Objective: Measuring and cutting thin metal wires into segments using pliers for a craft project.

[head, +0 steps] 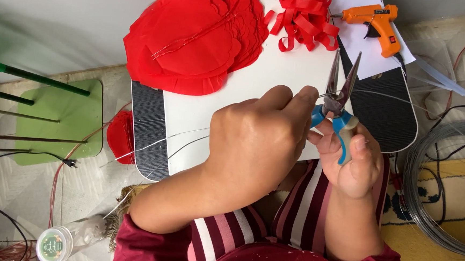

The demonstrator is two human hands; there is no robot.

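Two hands meet over a thin silver wire (189, 138). The right hand (351, 164) is closed around the blue handles of the long-nose pliers (338, 96). The plier tips point up and away from the grip, and they stand a little apart at the top. The wire crosses the pliers low down, near the joint; I cannot tell if it is being squeezed there. The left hand (256, 140) is just beside the pliers, and its fingertips pinch the wire right next to them. From that pinch the wire runs long and sideways, out to the left, under the left hand and over the white board (279, 74).

Past the plier tips lies an orange glue gun (376, 21) on white paper. Up and to the left sit red ribbon loops (304, 16) and a pile of red paper shapes (195, 37). Far to the right rests a big coil of grey wire (439, 186). Low on the left stands a small round jar (53, 245) with a green label.
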